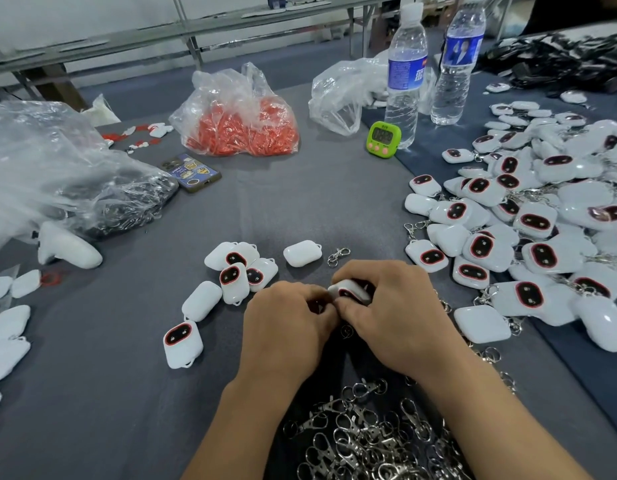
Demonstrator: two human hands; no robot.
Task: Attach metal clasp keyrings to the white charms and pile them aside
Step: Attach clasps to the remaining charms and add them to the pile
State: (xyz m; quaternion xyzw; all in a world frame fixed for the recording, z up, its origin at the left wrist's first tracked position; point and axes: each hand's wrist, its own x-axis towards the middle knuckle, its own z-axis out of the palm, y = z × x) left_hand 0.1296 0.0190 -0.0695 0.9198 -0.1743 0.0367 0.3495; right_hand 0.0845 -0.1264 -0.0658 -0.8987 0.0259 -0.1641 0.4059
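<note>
Both hands meet at the middle of the grey table. My right hand (379, 306) grips a white charm (350, 291) with a red-rimmed black face. My left hand (289, 318) has its fingers curled against the charm's near end; what they pinch is hidden. Several loose white charms (237, 268) lie just left of the hands, and one metal clasp keyring (338, 255) lies alone behind them. A heap of metal clasp keyrings (365, 434) sits between my forearms. A large pile of charms with keyrings (542, 223) covers the right side.
Two water bottles (405, 74) and a green timer (383, 139) stand at the back right. A bag of red parts (241, 123), a phone (192, 173), a clear plastic bag (57, 174) and a white controller (66, 247) lie at the back and left. More white charms (7, 327) line the left edge.
</note>
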